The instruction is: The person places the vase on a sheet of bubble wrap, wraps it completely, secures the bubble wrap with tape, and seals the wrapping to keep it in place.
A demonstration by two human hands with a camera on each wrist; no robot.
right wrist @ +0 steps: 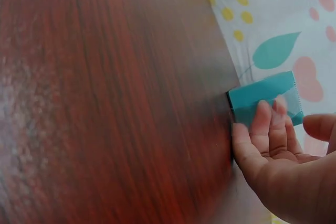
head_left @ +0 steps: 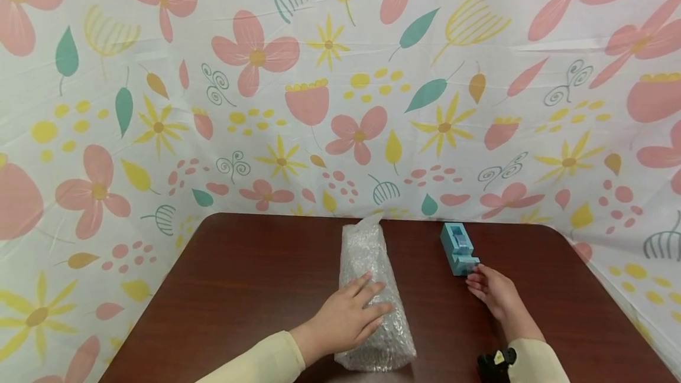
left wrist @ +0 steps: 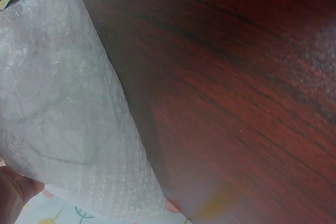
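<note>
A long bundle in clear bubble wrap (head_left: 372, 253) lies lengthwise on the table, and what is inside it is hidden. My left hand (head_left: 351, 315) rests on its near half, fingers spread over the top. In the left wrist view the bubble wrap (left wrist: 68, 103) fills the left side, with part of that hand at the lower left corner. A light blue tape dispenser (head_left: 453, 247) stands toward the back right. At its near, cutter end my right hand (head_left: 495, 291) pinches the end of the clear tape (right wrist: 292, 103), its fingers right against the teal dispenser (right wrist: 260, 92).
The dark brown wooden table (head_left: 255, 276) has rounded far corners. Behind it hangs a white cloth (head_left: 319, 123) printed with flowers and leaves. A black strap device (head_left: 496, 365) sits at my right wrist.
</note>
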